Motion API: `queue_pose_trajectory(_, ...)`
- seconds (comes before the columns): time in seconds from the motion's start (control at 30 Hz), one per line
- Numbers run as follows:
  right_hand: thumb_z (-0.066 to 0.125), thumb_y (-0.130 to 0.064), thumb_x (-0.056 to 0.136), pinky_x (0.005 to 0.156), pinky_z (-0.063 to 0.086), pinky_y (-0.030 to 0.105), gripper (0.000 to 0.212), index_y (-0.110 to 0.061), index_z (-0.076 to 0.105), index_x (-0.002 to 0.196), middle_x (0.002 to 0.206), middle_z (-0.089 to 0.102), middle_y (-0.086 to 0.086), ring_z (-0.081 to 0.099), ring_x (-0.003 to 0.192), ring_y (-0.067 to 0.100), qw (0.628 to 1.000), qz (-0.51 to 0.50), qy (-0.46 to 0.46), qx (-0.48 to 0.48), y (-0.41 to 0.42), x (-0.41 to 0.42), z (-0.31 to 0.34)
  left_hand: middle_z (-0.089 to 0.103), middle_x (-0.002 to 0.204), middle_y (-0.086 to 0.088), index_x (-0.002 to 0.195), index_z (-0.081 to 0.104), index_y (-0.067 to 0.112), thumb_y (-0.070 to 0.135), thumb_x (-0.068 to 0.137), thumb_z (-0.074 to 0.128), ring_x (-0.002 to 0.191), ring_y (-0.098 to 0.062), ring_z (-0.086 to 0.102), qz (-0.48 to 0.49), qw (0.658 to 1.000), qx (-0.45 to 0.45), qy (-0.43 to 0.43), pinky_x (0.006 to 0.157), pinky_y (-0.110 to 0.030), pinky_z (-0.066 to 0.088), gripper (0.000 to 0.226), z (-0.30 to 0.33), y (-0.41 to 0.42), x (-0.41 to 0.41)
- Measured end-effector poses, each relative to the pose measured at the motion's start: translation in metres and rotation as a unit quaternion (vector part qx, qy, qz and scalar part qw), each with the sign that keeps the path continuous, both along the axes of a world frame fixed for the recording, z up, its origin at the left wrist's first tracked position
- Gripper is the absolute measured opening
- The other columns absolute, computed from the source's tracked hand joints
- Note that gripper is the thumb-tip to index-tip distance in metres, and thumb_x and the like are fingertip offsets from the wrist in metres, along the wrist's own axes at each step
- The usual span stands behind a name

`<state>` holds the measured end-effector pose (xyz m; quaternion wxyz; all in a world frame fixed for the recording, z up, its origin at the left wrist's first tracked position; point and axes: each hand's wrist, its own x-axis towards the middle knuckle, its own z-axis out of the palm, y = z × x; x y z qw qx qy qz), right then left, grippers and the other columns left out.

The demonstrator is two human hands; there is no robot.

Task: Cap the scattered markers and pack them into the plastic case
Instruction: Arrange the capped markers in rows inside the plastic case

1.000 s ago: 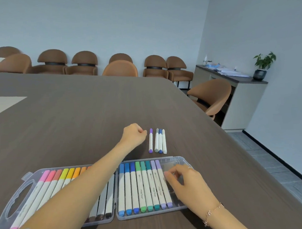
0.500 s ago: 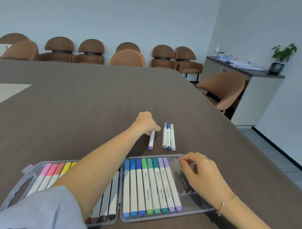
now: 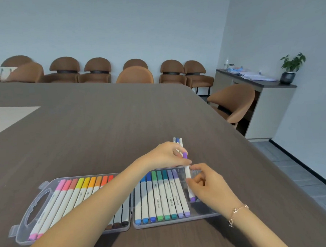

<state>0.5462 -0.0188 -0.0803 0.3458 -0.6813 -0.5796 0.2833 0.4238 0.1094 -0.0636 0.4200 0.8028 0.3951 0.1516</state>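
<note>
Both hands, left hand [image 3: 165, 155] and right hand [image 3: 207, 183], pinch the purple marker [image 3: 188, 176] over the plastic case [image 3: 206, 215]; next it likely needs lowering into the free slot.

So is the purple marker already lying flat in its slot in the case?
No, both the left hand and right hand hold the purple marker tilted above the case.

The open case [image 3: 202, 215] lies on the table [image 3: 102, 136], markers [image 3: 162, 196] inside. Three loose markers [image 3: 177, 141] lie behind it.
</note>
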Motion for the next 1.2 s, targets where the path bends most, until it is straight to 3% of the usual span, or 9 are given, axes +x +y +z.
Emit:
queue_pose_trajectory(0.07,0.055,-0.027,0.093,0.053,0.042,0.009,0.03,-0.025,0.047,0.122,0.073,0.063,-0.004,0.057,0.058,-0.002,0.999,0.017,-0.041,-0.015,-0.003,-0.002,-0.006,0.066,0.091,0.012,0.093,0.068,0.028,0.044,0.077,0.072,0.086,-0.003,0.061,-0.008,0.999,0.043,0.019,0.078,-0.021,0.048,0.022,-0.011,-0.002,-0.004)
queue_pose_trajectory(0.2,0.056,-0.031,0.092,0.055,0.043,0.009,0.028,-0.026,0.051,0.12,0.088,0.064,-0.006,0.059,0.072,0.0,0.995,0.034,-0.087,-0.026,-0.004,0.001,-0.014,0.068,0.097,0.012,0.09,0.069,0.028,0.039,0.079,0.072,0.09,-0.001,0.062,-0.022,0.999,0.046,-0.01,0.079,-0.019,0.049,0.016,-0.03,-0.005,-0.008)
queue_pose_trajectory(0.3,0.057,-0.031,0.092,0.056,0.045,0.008,0.022,-0.029,0.05,0.113,0.091,0.062,-0.009,0.06,0.077,-0.001,0.994,0.045,-0.092,-0.021,-0.005,0.002,-0.018,0.067,0.098,0.014,0.102,0.07,0.024,0.035,0.078,0.074,0.087,0.003,0.061,0.003,0.998,0.059,-0.038,0.072,-0.007,0.047,0.027,-0.04,-0.007,-0.01)
queue_pose_trajectory(0.43,0.056,-0.032,0.093,0.058,0.044,0.007,0.025,-0.029,0.048,0.116,0.09,0.059,-0.012,0.058,0.078,-0.004,0.994,0.054,-0.1,-0.009,-0.006,0.003,-0.019,0.067,0.091,0.016,0.1,0.072,0.024,0.034,0.077,0.075,0.08,0.009,0.061,0.017,0.995,0.081,-0.051,0.066,-0.001,0.043,0.025,-0.043,-0.007,-0.01)
queue_pose_trajectory(0.77,0.053,-0.034,0.094,0.071,0.05,0.011,0.03,-0.028,0.047,0.123,0.104,0.057,-0.007,0.059,0.094,0.007,0.985,0.084,-0.15,0.02,-0.006,0.007,-0.026,0.068,0.089,0.014,0.089,0.069,0.031,0.043,0.072,0.077,0.083,0.001,0.063,0.065,0.995,0.07,-0.04,0.074,-0.015,0.049,0.023,-0.048,-0.006,-0.004)
queue_pose_trajectory(0.93,0.049,-0.036,0.095,0.07,0.046,0.01,0.033,-0.027,0.043,0.127,0.102,0.052,-0.009,0.055,0.091,0.006,0.978,0.098,-0.182,0.031,-0.005,0.007,-0.031,0.066,0.088,0.014,0.091,0.066,0.03,0.04,0.074,0.075,0.086,-0.002,0.062,0.076,0.994,0.077,-0.022,0.082,-0.027,0.054,0.022,-0.051,-0.006,0.0)
queue_pose_trajectory(1.1,0.042,-0.035,0.098,0.078,0.041,0.008,0.032,-0.025,0.037,0.129,0.113,0.047,-0.013,0.046,0.106,0.002,0.969,0.114,-0.211,0.058,-0.006,0.007,-0.035,0.064,0.086,0.014,0.086,0.063,0.03,0.04,0.074,0.076,0.085,-0.004,0.061,0.073,0.995,0.07,-0.013,0.081,-0.029,0.054,0.02,-0.049,-0.005,0.0)
queue_pose_trajectory(1.2,0.038,-0.033,0.099,0.082,0.036,0.011,0.028,-0.023,0.037,0.125,0.114,0.046,-0.012,0.04,0.104,0.001,0.96,0.124,-0.238,0.079,-0.008,0.005,-0.04,0.063,0.084,0.016,0.082,0.067,0.028,0.039,0.074,0.076,0.083,-0.001,0.06,0.052,0.996,0.077,-0.007,0.079,-0.025,0.052,0.016,-0.048,-0.006,0.0)
